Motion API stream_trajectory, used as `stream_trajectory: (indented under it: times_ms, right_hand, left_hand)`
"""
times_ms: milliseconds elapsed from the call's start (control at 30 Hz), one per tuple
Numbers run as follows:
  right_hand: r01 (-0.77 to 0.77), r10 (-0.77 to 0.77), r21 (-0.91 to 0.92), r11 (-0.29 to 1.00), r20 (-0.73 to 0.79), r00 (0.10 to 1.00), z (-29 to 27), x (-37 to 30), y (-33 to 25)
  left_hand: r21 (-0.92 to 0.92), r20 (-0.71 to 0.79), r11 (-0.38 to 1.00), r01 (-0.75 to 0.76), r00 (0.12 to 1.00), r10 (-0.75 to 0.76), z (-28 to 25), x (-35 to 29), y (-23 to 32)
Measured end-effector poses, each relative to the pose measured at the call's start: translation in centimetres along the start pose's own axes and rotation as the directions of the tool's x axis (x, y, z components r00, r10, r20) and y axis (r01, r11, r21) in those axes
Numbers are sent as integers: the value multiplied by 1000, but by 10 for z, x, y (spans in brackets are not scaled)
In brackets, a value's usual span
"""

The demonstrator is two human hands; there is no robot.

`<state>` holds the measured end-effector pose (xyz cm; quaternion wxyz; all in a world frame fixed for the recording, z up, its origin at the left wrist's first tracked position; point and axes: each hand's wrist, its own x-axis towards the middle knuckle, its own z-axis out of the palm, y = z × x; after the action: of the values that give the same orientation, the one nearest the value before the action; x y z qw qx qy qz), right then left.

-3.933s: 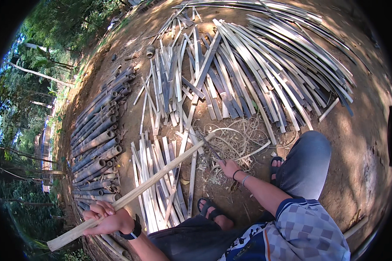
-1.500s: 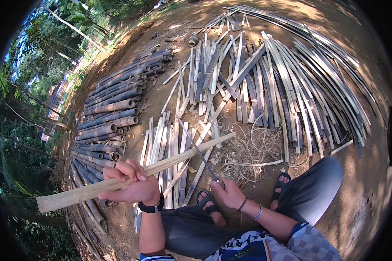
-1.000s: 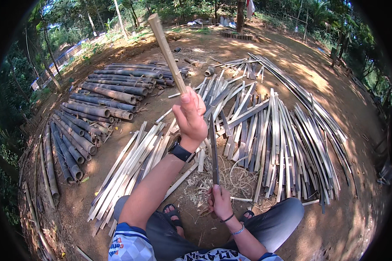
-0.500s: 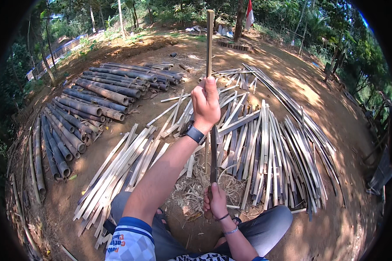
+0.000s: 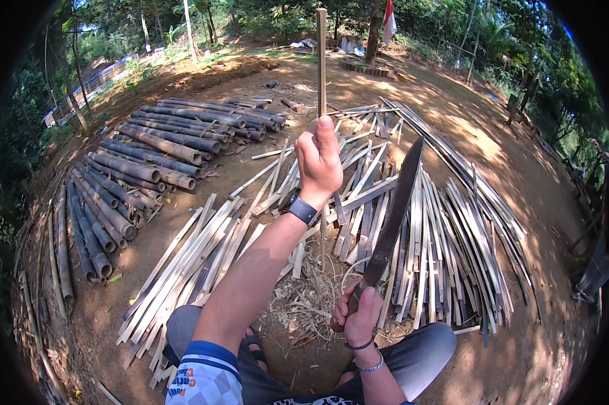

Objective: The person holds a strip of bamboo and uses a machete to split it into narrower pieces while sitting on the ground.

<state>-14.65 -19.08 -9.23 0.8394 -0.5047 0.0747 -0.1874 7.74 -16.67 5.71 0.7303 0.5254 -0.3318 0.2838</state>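
Since before: our bamboo strip (image 5: 321,67) was slanted across the lap a few seconds ago and now stands upright, and our machete (image 5: 393,209) has risen with its blade tilted up and to the right, where half a second ago it hung straight below the left hand.
Left hand: our left hand (image 5: 320,162) is raised at arm's length, its grip closed tight around the bamboo strip, a dark wristwatch (image 5: 302,210) on the wrist.
Bamboo strip: we hold it vertical; its top reaches far up toward the trees and its lower end runs down behind the hand toward the shavings.
Right hand: our right hand (image 5: 360,316) is low and near, just above the knee, its grip wrapped around the machete handle, with bracelets on the wrist.
Machete: dark long blade, leaning from the right hand up and to the right, apart from the strip and not touching it.
Shavings: a heap of pale curls and fibres (image 5: 304,304) lies on the dirt between our feet.
Split strips, right: a wide fan of flat bamboo slats (image 5: 453,250) lies on the ground to the right and far side.
Split strips, left: a smaller bundle of pale slats (image 5: 190,266) lies near our left knee.
Round poles: whole dark bamboo culms (image 5: 142,162) are stacked in rows on the far left.
Ground: bare brown dirt (image 5: 520,175) in patchy sun.
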Motion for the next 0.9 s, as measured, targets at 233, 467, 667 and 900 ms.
stream_trajectory:
  times_ms: [233, 467, 667, 900]
  right_hand:
    - [-303, 300, -52, 952, -53, 952, -20, 14, 26]
    - [9, -9, 1, 1000, 13, 1000, 6, 6, -43]
    - [-318, 314, -166, 934, -48, 948, -29, 8, 68]
    - [-116, 116, 33, 993, 20, 993, -5, 9, -38]
  left_hand:
    - [-72, -59, 997, -17, 998, 13, -6, -1, -5]
    - [-18, -38, 1000, -21, 999, 20, 4, -4, -2]
    - [71, -48, 997, -30, 998, 34, 9, -1, -2]
    - [56, -13, 997, -50, 999, 51, 14, -8, -2]
